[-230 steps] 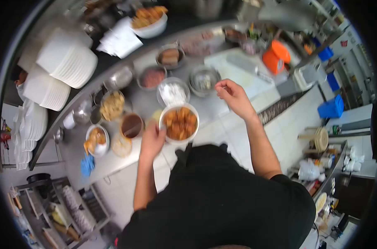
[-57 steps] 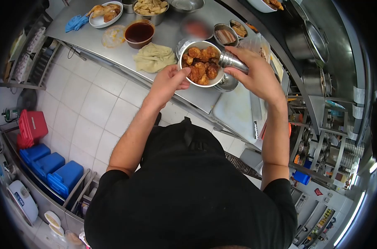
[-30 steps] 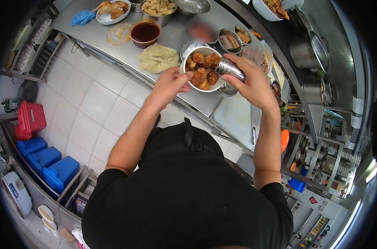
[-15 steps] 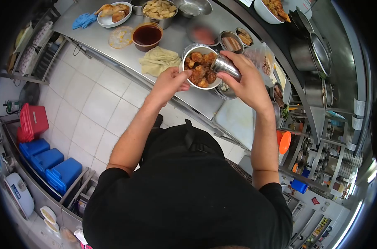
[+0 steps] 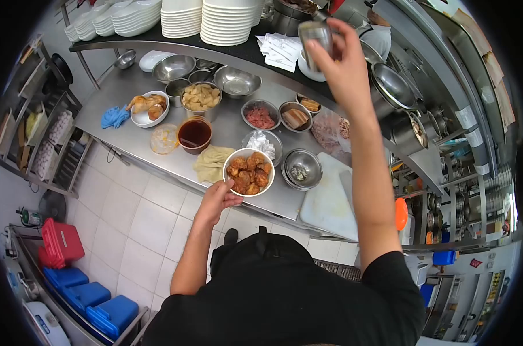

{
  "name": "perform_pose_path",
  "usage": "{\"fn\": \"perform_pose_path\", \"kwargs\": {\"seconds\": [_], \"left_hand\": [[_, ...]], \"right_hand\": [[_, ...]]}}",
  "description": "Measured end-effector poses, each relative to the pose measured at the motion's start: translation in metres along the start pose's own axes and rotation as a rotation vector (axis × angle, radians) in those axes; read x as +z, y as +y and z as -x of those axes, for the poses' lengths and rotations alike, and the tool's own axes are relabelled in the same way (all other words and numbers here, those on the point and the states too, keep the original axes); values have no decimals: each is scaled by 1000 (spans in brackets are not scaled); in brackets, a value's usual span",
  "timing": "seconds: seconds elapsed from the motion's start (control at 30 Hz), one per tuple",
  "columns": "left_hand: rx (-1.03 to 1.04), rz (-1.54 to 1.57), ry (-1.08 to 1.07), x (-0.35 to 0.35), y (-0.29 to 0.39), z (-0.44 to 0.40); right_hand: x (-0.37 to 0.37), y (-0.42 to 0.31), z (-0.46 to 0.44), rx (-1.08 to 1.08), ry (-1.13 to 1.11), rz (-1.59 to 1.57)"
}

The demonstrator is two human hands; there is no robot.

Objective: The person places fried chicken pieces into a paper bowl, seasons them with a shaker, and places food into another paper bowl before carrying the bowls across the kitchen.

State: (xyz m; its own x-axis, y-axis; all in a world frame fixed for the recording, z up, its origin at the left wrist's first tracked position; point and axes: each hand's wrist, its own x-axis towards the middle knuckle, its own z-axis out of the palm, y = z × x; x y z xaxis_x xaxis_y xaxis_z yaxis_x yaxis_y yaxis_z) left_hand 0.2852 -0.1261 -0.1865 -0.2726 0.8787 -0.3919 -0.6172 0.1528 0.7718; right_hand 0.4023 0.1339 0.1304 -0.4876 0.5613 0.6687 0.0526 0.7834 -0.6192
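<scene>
Shaker point(image 5: 315, 47) clasped in right grip point(image 5: 343, 64), up by shelf point(image 5: 141, 42).
White bowl point(image 5: 250, 152), pinched in left grip point(image 5: 216, 200), lies left and bodyward of shaker, well apart, at table's point(image 5: 129, 138) front edge; shaker blurred, tilt unclear.

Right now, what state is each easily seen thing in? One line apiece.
White bowl: filled with browned pieces, held by the left hand
Metal shaker: raised in the right hand
Sauce tub: uncovered, holding dark sauce
Pale cloth: crumpled
Blue bundle: crumpled
White dishes: stacked on the shelf
Pot: uncovered, heaped with pale pieces
Cutting board: flat
</scene>
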Motion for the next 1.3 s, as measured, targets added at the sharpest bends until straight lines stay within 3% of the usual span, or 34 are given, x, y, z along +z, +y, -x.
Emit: {"fn": "perform_pose_path", "kwargs": {"seconds": [0.13, 0.33, 0.43, 0.63, 0.73, 0.97, 1.1, 1.2, 1.3], "left_hand": [[40, -49, 20, -11, 7, 10], [64, -31, 27, -23, 17, 32], [38, -47, 33, -25, 22, 38], [21, -85, 11, -37, 15, 31], [12, -78, -4, -34, 17, 29], [4, -90, -46, -28, 15, 21], [14, -102, -18, -14, 25, 26], [-9, -93, -49, -20, 19, 23], [-3, -96, -65, -22, 14, 18]], "right_hand": [[-11, 50, -69, -64, 140, 577], [-23, 116, -119, 184, -23, 927], [-26, 127, -131, 353, -35, 886], [-34, 155, -140, 385, -159, 797], [-35, 153, -144, 428, -144, 909], [-22, 179, -145, 282, -167, 1047], [-22, 172, -141, 413, -334, 1020], [-30, 153, -141, 641, -405, 854], [-37, 138, -141, 560, -370, 972]]}}
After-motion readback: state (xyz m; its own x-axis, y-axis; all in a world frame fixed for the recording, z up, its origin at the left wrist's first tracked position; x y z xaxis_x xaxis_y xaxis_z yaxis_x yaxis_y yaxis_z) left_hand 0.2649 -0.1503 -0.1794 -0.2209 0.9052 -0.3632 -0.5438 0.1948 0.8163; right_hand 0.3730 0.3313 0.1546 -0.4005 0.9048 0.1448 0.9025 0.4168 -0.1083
